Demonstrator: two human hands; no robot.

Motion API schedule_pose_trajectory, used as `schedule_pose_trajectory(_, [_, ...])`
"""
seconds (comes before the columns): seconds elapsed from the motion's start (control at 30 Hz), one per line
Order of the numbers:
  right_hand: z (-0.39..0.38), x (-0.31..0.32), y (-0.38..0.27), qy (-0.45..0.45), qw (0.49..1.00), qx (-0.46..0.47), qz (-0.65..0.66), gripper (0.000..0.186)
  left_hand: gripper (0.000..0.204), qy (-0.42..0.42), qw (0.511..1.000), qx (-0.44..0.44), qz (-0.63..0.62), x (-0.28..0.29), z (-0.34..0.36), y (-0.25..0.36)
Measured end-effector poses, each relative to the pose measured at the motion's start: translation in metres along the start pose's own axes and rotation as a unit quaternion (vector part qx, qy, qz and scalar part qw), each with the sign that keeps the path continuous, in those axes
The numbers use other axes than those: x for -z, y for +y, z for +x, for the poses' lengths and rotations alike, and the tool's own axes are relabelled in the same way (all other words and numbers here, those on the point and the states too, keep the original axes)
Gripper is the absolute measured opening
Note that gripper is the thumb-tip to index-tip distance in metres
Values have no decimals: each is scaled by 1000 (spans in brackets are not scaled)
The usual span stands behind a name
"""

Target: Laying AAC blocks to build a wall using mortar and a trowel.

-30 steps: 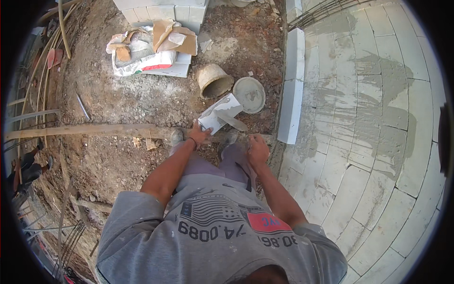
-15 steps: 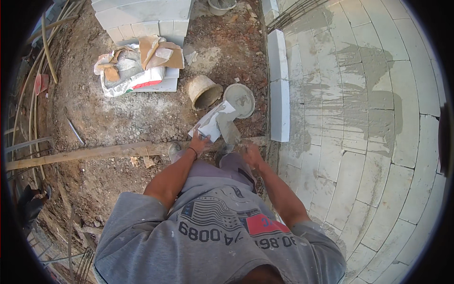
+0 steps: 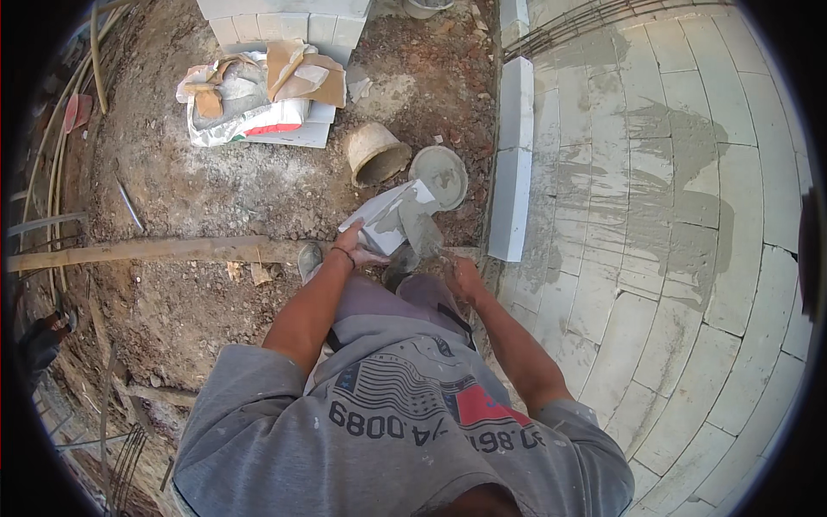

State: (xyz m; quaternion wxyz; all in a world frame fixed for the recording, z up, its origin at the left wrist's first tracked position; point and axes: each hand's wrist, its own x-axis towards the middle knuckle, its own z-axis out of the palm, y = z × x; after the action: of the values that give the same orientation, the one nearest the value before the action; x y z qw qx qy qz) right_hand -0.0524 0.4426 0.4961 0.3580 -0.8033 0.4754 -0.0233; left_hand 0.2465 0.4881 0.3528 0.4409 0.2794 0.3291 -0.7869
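Observation:
My left hand [image 3: 355, 248] grips the near left end of a white block [image 3: 377, 215], which is tilted above the ground with grey mortar smeared over its upper face. My right hand [image 3: 463, 277] is closed on a trowel, whose grey-coated blade [image 3: 417, 227] lies against the block's right side. Just beyond the block, a pale bucket [image 3: 374, 148] lies tipped over, beside a round tub [image 3: 439, 172] of grey mortar.
An open torn bag [image 3: 241, 103] rests on boards before stacked blocks [image 3: 284, 26]. A long plank [image 3: 146, 252] crosses the dirt. A block wall [image 3: 655, 258] with rods [image 3: 586, 21] rises right, beside upright-edged blocks [image 3: 508, 202]. Another person's legs [image 3: 47, 340] show at far left.
My left hand has shifted slightly left and turned lower around the block, tilting it. The trowel blade now lies more along the block's right side, with more mortar showing on the face.

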Motion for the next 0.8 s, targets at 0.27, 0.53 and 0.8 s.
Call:
schedule_pose_trajectory(0.27, [-26, -6, -5, -54, 993, 26, -99, 19, 74, 26, 998, 7, 65, 6, -10, 4])
schedule_pose_trajectory(0.53, [-55, -27, 9, -75, 992, 1, -97, 26, 79, -9, 998, 14, 54, 15, -1, 7])
schedule_pose_trajectory(0.8, [-72, 44, 7, -146, 979, -23, -140, 50, 79, -37, 997, -14, 68, 13, -1, 3])
